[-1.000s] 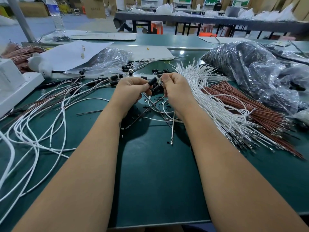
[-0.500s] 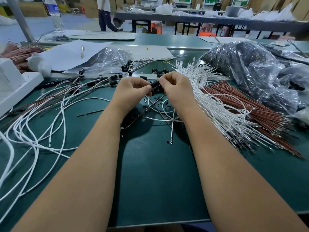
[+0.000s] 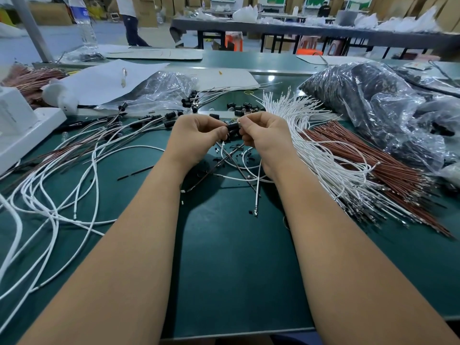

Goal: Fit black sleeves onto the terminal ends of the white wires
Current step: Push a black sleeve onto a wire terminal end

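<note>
Both hands meet above the middle of the green worktop (image 3: 224, 270). The left hand (image 3: 196, 138) and right hand (image 3: 266, 135) pinch a black sleeve (image 3: 232, 126) between their fingertips. A fan of white wires (image 3: 311, 145) lies toward the right edge beside brown wires (image 3: 373, 165). Looped white wires (image 3: 62, 185) sprawl toward the left edge.

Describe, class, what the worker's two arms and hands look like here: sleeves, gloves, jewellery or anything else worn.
Both forearms are bare as far as the frame shows, with no sleeves in sight. The left hand and right hand wear no gloves; no rings, watch or bracelets are visible.
</note>
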